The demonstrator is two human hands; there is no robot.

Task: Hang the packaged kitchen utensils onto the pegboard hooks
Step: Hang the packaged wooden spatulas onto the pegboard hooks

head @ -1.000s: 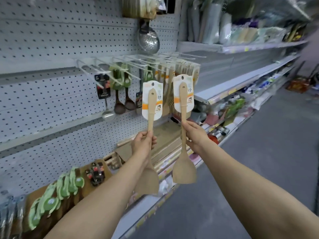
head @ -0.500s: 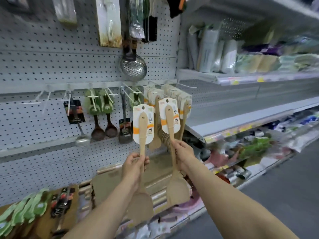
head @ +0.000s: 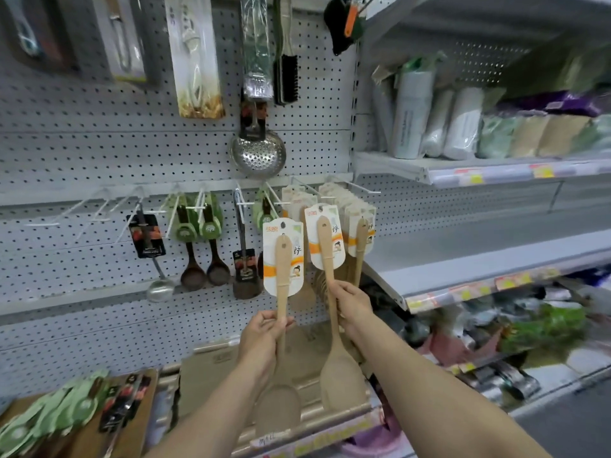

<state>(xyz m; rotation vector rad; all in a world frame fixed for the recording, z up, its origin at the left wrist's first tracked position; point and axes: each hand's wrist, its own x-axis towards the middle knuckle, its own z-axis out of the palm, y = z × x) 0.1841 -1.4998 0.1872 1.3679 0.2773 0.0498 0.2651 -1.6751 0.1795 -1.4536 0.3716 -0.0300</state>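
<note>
My left hand (head: 261, 338) grips the handle of a wooden spatula (head: 283, 259), held upright with its white and orange card at the top. My right hand (head: 352, 304) holds a second wooden spatula (head: 325, 242) the same way, its card close to a row of identical carded spatulas (head: 362, 226) that hang on a white pegboard hook (head: 352, 185). Both blades point down. The grey pegboard (head: 82, 153) fills the wall ahead.
Brown spoons (head: 205, 272), a ladle (head: 160, 287) and a dark turner (head: 246, 282) hang left of the spatulas. A steel skimmer (head: 258, 153) hangs above. Bare hooks (head: 96, 206) stick out at the left. Shelves (head: 479, 173) with packaged goods run along the right. Boxes of utensils (head: 82, 411) lie below.
The view has turned to face the pegboard and drawn closer. Both hands have carried their spatulas toward the row of hanging spatulas, the right one nearly against it.
</note>
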